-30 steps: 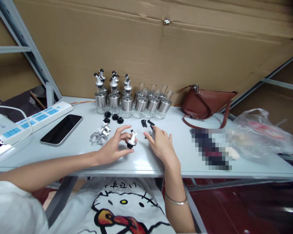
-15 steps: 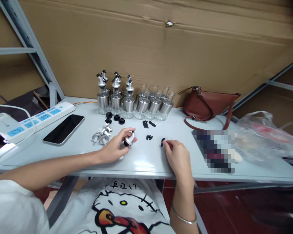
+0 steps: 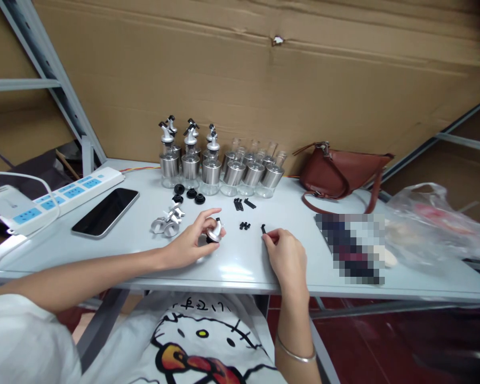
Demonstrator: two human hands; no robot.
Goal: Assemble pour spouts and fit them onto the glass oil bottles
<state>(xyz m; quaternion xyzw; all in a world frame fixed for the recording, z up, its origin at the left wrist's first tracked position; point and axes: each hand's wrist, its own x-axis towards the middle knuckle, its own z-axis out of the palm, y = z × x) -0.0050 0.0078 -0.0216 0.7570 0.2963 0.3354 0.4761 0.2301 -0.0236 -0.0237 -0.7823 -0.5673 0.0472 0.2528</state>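
My left hand is closed around a silver pourer top with a black base and a small black tip on its spout. In my right hand a small black lever is pinched between thumb and fingertips, its hooked end pointing up. Between the hands lie several tiny black pieces. Behind them are several flat black levers. Silver spout parts lie left of my left hand, with black round stoppers behind.
Several glass-and-steel bottles stand at the back, the left ones with pourers. A phone and a power strip lie left. At right are a brown bag, a blurred-out item and a plastic bag.
The pourer top in my left hand has turned more upright and shifted slightly right. My right hand has moved a little left with the black lever, which now shows more clearly.
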